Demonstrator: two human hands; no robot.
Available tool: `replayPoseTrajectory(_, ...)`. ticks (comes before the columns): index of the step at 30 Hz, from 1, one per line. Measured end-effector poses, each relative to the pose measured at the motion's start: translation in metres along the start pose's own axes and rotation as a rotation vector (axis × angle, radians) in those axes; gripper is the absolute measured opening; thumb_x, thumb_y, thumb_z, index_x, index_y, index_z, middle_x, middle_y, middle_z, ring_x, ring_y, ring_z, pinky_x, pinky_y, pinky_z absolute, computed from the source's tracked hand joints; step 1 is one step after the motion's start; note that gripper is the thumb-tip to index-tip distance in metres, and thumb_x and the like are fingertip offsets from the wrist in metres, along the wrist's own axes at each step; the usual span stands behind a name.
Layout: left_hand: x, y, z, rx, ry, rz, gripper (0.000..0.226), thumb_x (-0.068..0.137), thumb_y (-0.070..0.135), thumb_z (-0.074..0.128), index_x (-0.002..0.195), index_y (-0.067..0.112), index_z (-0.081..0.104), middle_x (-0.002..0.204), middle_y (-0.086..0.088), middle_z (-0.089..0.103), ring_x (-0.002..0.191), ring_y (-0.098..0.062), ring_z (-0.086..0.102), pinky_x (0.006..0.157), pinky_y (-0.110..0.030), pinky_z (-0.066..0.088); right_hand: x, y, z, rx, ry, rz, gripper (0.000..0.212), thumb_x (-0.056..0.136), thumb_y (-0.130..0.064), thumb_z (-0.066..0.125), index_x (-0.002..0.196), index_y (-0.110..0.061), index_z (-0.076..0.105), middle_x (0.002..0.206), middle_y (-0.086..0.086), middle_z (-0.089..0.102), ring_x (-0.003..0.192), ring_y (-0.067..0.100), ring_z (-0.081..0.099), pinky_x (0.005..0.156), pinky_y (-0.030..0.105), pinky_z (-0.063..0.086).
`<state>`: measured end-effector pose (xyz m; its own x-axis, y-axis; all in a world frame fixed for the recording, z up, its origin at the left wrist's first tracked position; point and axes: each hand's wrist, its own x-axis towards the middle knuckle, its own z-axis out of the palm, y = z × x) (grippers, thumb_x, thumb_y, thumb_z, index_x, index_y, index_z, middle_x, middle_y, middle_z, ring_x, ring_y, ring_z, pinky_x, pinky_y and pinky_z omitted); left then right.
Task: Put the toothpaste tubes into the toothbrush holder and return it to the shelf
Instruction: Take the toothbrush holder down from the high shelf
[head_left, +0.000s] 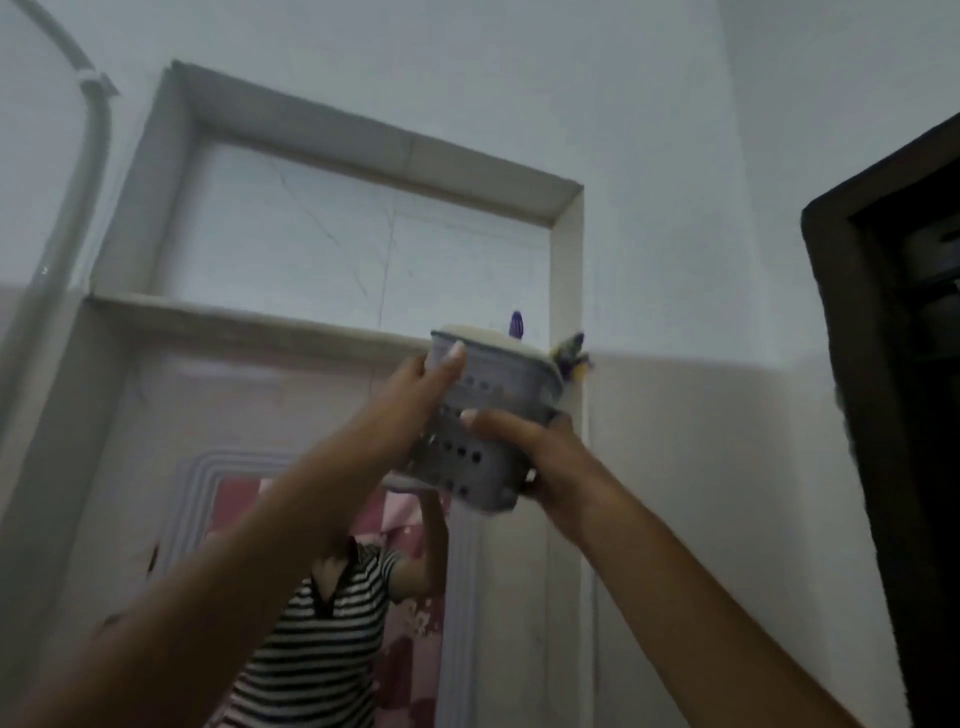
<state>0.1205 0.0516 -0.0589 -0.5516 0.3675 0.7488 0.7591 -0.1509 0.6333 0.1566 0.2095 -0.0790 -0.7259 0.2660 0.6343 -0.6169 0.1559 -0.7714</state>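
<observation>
Toothbrush holder (493, 410), grey-lilac plastic with rows of round holes in its side, is up in the air, tilted, its rim at about the level of the shelf (249, 317) ledge and toward that ledge's right end. Not yet set down; whether any part of it touches the ledge cannot be told. A purple tip (517, 325) sticks up past the rim and a darker, blurred cluster (571, 353) pokes out at the right edge; toothpaste tubes as such cannot be made out. Left hand (426, 384) grips the holder's left side, thumb laid up near the rim. Right hand (540, 447) clasps the lower right part, thumb across the perforated face, fingers (530, 475) wrapped underneath. Both hands are closed on the holder, which sits between them. Risks, as judged: the tilt could let the contents slide or tip out over the right rim; the base could catch on the ledge's front edge if it is not lifted clear; set too close to that edge, it could topple back off. Below the shelf is a mirror (332, 519) showing a striped shirt (317, 639). Dark door frame (883, 364) far right, pipe (88, 171) far left.
</observation>
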Motion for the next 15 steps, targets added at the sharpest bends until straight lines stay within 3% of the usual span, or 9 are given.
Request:
replayPoseTrajectory(2, -0.033, -0.034, 0.012, -0.035, 0.106, -0.023, 0.043, 0.091, 0.060, 0.049, 0.110, 0.023, 0.060, 0.105, -0.003, 0.071, 0.094, -0.017, 0.070, 0.070, -0.030, 0.052, -0.036, 0.037, 0.002, 0.059, -0.051, 0.026, 0.079, 0.052, -0.026, 0.089, 0.125, -0.016, 0.059, 0.106, 0.001, 0.077, 0.087, 0.014, 0.075, 0.061, 0.028, 0.059)
replayPoseTrajectory(4, -0.075, -0.072, 0.020, -0.085, 0.106, -0.020, 0.040, 0.089, 0.060, 0.050, 0.112, 0.029, 0.061, 0.106, 0.003, 0.071, 0.100, -0.013, 0.069, 0.077, -0.029, 0.054, -0.070, 0.082, -0.002, 0.095, -0.064, 0.023, 0.073, 0.052, -0.015, 0.088, 0.121, -0.014, 0.063, 0.104, 0.004, 0.078, 0.090, 0.018, 0.075, 0.065, 0.030, 0.061)
replayPoseTrajectory(7, -0.147, -0.127, 0.033, -0.204, 0.087, -0.043, 0.025, 0.095, 0.036, 0.055, 0.118, 0.027, 0.062, 0.111, 0.019, 0.072, 0.105, 0.007, 0.065, 0.083, -0.011, 0.050, -0.125, 0.155, -0.008, 0.069, -0.078, 0.028, 0.099, 0.046, -0.010, 0.092, 0.136, -0.009, 0.051, 0.126, 0.016, 0.067, 0.113, 0.032, 0.066, 0.090, 0.051, 0.058)
replayPoseTrajectory(9, -0.193, -0.166, 0.033, -0.215, 0.025, -0.165, 0.029, 0.092, 0.028, 0.056, 0.119, 0.026, 0.062, 0.114, 0.019, 0.072, 0.108, 0.005, 0.064, 0.085, -0.011, 0.051, -0.163, 0.202, -0.013, 0.049, -0.063, 0.090, 0.110, 0.039, -0.006, 0.091, 0.139, -0.007, 0.045, 0.130, 0.016, 0.065, 0.116, 0.031, 0.064, 0.087, 0.042, 0.060)
replayPoseTrajectory(12, -0.260, -0.223, 0.012, -0.065, -0.155, -0.367, 0.039, 0.090, 0.039, 0.064, 0.127, 0.026, 0.060, 0.124, 0.005, 0.069, 0.116, -0.007, 0.064, 0.098, -0.032, 0.053, -0.224, 0.264, -0.015, 0.008, -0.017, 0.185, 0.120, 0.030, -0.012, 0.092, 0.138, -0.006, 0.041, 0.124, 0.009, 0.067, 0.107, 0.012, 0.068, 0.075, 0.019, 0.057)
replayPoseTrajectory(15, -0.324, -0.271, -0.025, 0.173, -0.209, -0.574, 0.027, 0.086, 0.044, 0.067, 0.113, 0.041, 0.064, 0.114, 0.008, 0.071, 0.106, -0.004, 0.067, 0.094, -0.035, 0.056, -0.282, 0.327, -0.022, -0.101, 0.030, 0.257, 0.111, 0.037, -0.003, 0.091, 0.134, -0.009, 0.037, 0.116, -0.003, 0.067, 0.100, -0.001, 0.067, 0.079, 0.014, 0.056)
